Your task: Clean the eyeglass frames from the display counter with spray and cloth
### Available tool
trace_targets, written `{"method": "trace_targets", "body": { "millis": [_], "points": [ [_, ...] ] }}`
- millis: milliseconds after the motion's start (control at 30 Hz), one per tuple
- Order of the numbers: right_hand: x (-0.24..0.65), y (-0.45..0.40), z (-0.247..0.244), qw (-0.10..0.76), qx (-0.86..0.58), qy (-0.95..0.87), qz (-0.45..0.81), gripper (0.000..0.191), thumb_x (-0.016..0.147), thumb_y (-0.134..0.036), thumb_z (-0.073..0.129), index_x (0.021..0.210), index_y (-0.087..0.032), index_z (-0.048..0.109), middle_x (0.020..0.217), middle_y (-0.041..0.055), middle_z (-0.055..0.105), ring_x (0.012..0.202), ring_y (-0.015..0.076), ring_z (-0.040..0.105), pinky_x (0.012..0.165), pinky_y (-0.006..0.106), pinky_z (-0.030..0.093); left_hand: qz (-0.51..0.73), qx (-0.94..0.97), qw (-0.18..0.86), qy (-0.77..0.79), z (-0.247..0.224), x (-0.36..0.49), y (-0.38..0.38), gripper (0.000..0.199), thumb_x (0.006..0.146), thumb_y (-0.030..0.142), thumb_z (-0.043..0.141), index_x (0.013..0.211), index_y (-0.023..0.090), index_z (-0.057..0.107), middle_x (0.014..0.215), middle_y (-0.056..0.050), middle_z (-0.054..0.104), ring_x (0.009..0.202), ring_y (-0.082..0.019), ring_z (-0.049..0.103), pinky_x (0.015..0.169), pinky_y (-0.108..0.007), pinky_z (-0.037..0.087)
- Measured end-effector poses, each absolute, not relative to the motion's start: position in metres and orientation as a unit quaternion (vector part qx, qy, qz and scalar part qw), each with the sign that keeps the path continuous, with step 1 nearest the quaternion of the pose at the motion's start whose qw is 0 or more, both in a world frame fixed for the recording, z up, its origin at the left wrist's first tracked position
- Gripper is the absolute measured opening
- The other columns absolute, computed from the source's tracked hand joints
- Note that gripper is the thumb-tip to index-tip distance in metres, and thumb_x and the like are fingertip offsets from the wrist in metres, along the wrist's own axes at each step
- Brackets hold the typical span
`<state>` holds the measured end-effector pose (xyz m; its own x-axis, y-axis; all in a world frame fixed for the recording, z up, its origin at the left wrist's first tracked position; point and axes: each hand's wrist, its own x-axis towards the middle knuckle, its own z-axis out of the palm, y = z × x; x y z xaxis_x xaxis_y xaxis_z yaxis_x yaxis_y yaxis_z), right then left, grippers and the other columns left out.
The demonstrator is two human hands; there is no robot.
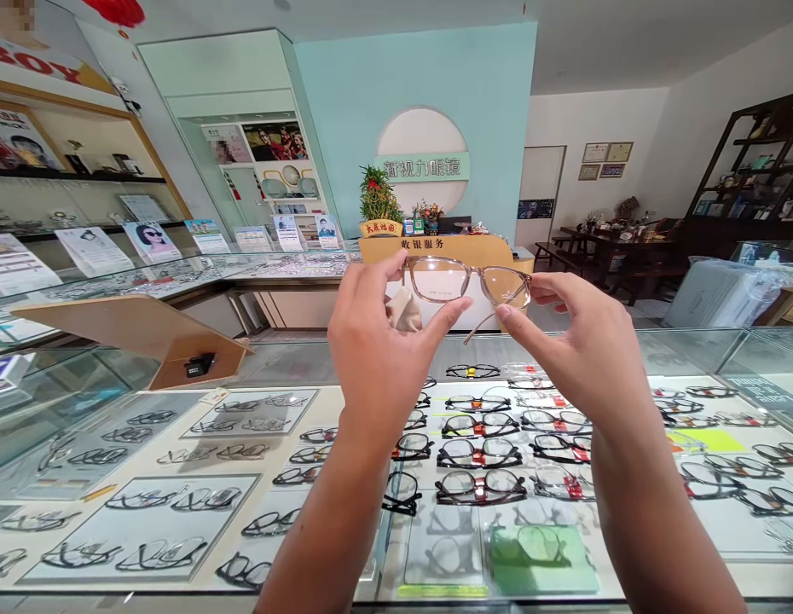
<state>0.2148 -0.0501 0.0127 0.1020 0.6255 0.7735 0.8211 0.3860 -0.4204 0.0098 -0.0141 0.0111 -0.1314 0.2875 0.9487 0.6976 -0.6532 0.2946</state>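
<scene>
A pair of eyeglasses (474, 271) with a clear brownish frame is held up in front of me, above a glass display counter. My left hand (387, 333) grips the left side of the frame. Bunched in that palm is a beige cloth (405, 309). The right side of the eyeglasses is pinched by my right hand (572, 333), its thumb near the lower rim. One temple arm (483, 326) slants down and left between the hands. Part of the frame is hidden behind my fingers.
Beneath my arms, the glass counter (294, 537) holds rows of eyeglasses (479, 486). A wooden panel (141, 328) stands at left. Farther back are a cashier desk (371, 247) with a plant (379, 200), another display counter (294, 266), and wrapped boxes (716, 290) at right.
</scene>
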Motion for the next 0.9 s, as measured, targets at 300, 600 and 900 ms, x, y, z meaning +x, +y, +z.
{"method": "trace_targets", "body": {
  "millis": [300, 600, 900],
  "points": [
    [0.2146, -0.049, 0.0115, 0.502, -0.546, -0.664, -0.099, 0.047, 0.095, -0.062, 0.069, 0.116, -0.02, 0.075, 0.116, 0.0143, 0.08, 0.104, 0.0341, 0.075, 0.09, 0.05, 0.057, -0.644, -0.644, 0.16, -0.381, 0.0108, 0.0093, -0.0126, 0.061, 0.079, 0.05, 0.094, 0.128, 0.023, 0.071, 0.115, -0.008, 0.072, 0.106, -0.027, 0.07, 0.093, -0.042, 0.06],
    [0.2128, -0.0448, 0.0124, 0.487, -0.555, -0.671, -0.066, 0.046, 0.095, -0.06, 0.068, 0.117, -0.02, 0.075, 0.114, 0.013, 0.08, 0.104, 0.0333, 0.074, 0.09, 0.05, 0.056, -0.658, -0.641, 0.161, -0.36, 0.0103, 0.0098, -0.0126, 0.065, 0.078, 0.047, 0.095, 0.133, 0.023, 0.07, 0.114, -0.009, 0.069, 0.105, -0.028, 0.069, 0.086, -0.044, 0.061],
    [0.2114, -0.0417, 0.0104, 0.492, -0.555, -0.668, -0.065, 0.048, 0.094, -0.061, 0.068, 0.118, -0.02, 0.073, 0.114, 0.0132, 0.079, 0.105, 0.0335, 0.074, 0.091, 0.05, 0.056, -0.658, -0.638, 0.18, -0.356, 0.01, 0.0099, -0.0102, 0.068, 0.075, 0.045, 0.099, 0.132, 0.022, 0.07, 0.113, -0.007, 0.069, 0.105, -0.027, 0.069, 0.091, -0.043, 0.06]
  ]
}}
